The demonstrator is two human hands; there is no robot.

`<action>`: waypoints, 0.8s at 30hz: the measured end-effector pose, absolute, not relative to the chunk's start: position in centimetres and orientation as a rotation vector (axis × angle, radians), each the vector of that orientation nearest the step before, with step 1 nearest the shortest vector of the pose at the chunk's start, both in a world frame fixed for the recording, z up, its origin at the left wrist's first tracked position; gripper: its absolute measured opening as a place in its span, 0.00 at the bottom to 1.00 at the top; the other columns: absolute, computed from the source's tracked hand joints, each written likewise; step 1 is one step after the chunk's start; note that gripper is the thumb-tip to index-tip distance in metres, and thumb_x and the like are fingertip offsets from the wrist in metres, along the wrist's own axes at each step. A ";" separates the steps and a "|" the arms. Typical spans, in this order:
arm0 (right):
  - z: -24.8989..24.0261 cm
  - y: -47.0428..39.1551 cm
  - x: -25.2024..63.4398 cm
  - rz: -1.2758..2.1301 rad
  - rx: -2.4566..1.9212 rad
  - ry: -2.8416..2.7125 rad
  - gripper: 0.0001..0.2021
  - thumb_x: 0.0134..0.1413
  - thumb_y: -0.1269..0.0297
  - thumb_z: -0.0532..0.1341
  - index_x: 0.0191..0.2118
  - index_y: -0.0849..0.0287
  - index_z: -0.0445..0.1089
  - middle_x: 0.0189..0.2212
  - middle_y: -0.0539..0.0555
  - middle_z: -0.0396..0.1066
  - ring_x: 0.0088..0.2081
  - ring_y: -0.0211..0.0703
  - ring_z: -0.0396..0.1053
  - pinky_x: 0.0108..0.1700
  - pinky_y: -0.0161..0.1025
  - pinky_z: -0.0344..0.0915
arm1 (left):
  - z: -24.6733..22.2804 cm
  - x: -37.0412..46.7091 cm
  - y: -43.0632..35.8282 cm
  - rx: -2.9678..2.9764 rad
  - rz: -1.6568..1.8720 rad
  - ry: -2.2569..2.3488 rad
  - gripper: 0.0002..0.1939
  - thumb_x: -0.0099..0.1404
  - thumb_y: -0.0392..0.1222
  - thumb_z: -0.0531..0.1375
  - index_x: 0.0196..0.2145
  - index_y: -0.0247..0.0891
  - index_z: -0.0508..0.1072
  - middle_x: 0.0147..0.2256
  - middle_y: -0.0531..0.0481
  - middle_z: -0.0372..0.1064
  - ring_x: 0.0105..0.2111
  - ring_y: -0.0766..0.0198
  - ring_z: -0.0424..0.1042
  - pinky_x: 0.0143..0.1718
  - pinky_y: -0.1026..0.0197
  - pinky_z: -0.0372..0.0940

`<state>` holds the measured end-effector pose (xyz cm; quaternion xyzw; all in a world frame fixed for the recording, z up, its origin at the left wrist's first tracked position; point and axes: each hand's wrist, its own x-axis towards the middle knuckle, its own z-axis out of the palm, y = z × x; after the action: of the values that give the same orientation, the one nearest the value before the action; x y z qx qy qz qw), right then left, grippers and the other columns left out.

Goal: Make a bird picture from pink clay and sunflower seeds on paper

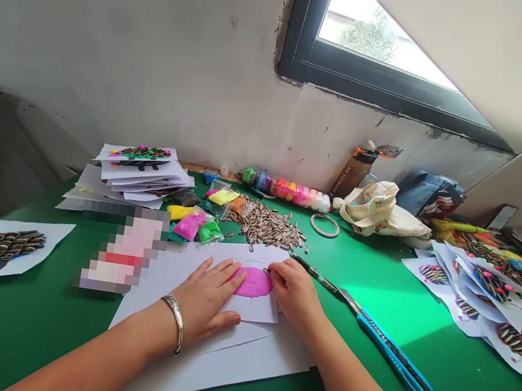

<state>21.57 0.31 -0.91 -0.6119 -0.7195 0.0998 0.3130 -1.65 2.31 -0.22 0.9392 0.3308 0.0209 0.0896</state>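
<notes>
A flat pink oval of clay (254, 283) lies on a small white sheet of paper (258, 313), on top of larger white sheets (155, 376). My left hand (210, 292) rests flat with fingers spread on the paper, its fingertips at the clay's left edge. At the clay's upper right edge, my right hand (295, 289) pinches a small dark sunflower seed (268, 271); my fingers partly cover it. A loose pile of striped sunflower seeds (269, 224) sits on the green table just beyond the papers.
Bagged coloured clay (189, 224) lies left of the seeds. A pen (315, 274) and blue-handled tweezers (390, 345) lie to the right. Stacked seed pictures (140, 181) stand at back left, more pictures (482, 287) at right. Behind are a tape roll (326, 217), bottle (354, 170) and cloth bag (376, 209).
</notes>
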 end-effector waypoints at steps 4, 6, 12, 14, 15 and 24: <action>0.4 -1.7 21.6 0.300 -1.501 -1.968 0.16 0.59 0.73 0.52 0.47 0.56 0.72 0.38 0.57 0.70 0.37 0.42 0.68 0.39 0.38 0.67 | -0.2 -1.7 2.4 2.790 0.060 0.975 0.33 0.69 0.59 0.48 0.65 0.41 0.51 0.65 0.41 0.46 0.65 0.51 0.44 0.63 0.41 0.40; 0.9 -3.1 21.6 0.295 -1.476 -2.075 0.18 0.59 0.74 0.51 0.49 0.54 0.71 0.39 0.57 0.70 0.40 0.44 0.68 0.40 0.39 0.67 | -0.2 -1.7 2.4 2.789 0.069 0.971 0.33 0.68 0.59 0.48 0.65 0.41 0.52 0.65 0.41 0.46 0.65 0.51 0.44 0.63 0.41 0.40; 0.0 -5.3 21.7 0.173 -1.496 -2.198 0.18 0.61 0.74 0.50 0.53 0.56 0.67 0.37 0.58 0.69 0.38 0.45 0.65 0.40 0.43 0.66 | -0.5 -1.6 2.4 2.778 0.069 0.983 0.32 0.68 0.57 0.50 0.64 0.42 0.53 0.65 0.42 0.46 0.65 0.50 0.44 0.63 0.41 0.39; -0.2 -5.3 21.4 0.127 -1.511 -2.213 0.17 0.61 0.72 0.52 0.53 0.55 0.67 0.37 0.58 0.69 0.38 0.46 0.64 0.40 0.44 0.64 | -0.5 -1.5 2.4 2.776 0.065 0.986 0.32 0.68 0.57 0.50 0.64 0.42 0.53 0.65 0.42 0.46 0.65 0.50 0.44 0.63 0.41 0.39; -0.2 -5.3 21.2 0.108 -1.522 -2.224 0.16 0.61 0.71 0.53 0.52 0.54 0.68 0.37 0.57 0.69 0.37 0.46 0.64 0.40 0.44 0.64 | -0.4 -1.5 2.4 2.774 0.068 0.988 0.32 0.68 0.57 0.51 0.64 0.42 0.53 0.65 0.42 0.46 0.65 0.50 0.44 0.63 0.41 0.39; 0.1 -5.3 20.7 0.065 -1.512 -2.244 0.14 0.59 0.69 0.56 0.49 0.53 0.71 0.37 0.57 0.69 0.38 0.46 0.64 0.41 0.44 0.61 | -0.5 -1.4 2.3 2.772 0.071 0.997 0.32 0.67 0.56 0.51 0.64 0.41 0.54 0.65 0.42 0.46 0.65 0.50 0.43 0.63 0.40 0.39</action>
<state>20.65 -5.28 0.08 -0.5456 -0.8095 0.0234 0.2156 -1.35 2.32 -0.47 0.9363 0.3368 0.0239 0.0970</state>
